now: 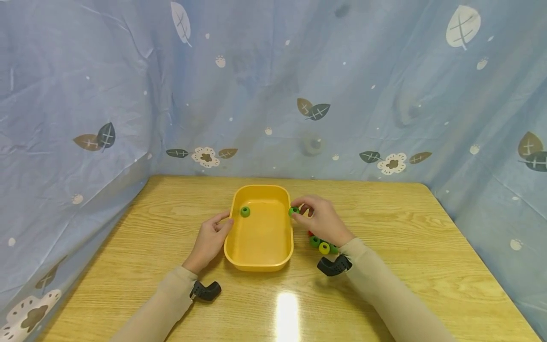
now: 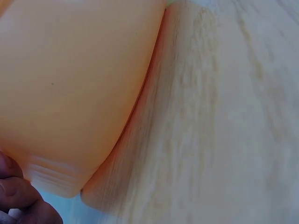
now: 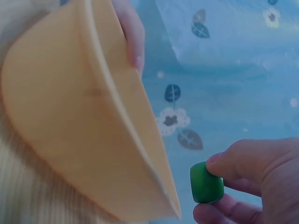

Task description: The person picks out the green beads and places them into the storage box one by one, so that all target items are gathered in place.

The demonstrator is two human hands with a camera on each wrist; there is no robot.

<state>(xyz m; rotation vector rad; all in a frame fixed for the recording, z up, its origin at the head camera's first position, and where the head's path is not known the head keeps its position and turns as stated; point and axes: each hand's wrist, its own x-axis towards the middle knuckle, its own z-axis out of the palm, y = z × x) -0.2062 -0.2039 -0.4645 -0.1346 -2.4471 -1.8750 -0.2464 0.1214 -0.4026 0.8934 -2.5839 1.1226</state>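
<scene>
A yellow plastic tray (image 1: pixel 259 267) sits on the table in the head view, with one green bead (image 1: pixel 245 212) inside near its left wall. My left hand (image 1: pixel 208 243) grips the tray's left side, thumb at the rim and fingers along the outer wall. Between thumb and fingers, my right hand (image 1: pixel 321 221) pinches another green bead (image 3: pixel 207 183) beside the tray's right rim. Below that hand lie a yellow bead (image 1: pixel 324 248), green beads (image 1: pixel 315 241) and a red piece (image 1: pixel 310 233), partly hidden by the hand and wrist.
The wooden table (image 1: pixel 171 209) ends at a blue patterned curtain (image 1: pixel 265 85) behind and at the sides. Each wrist carries a black device, the left device (image 1: pixel 206 290) over the table and the right device (image 1: pixel 334 265) close to the loose beads.
</scene>
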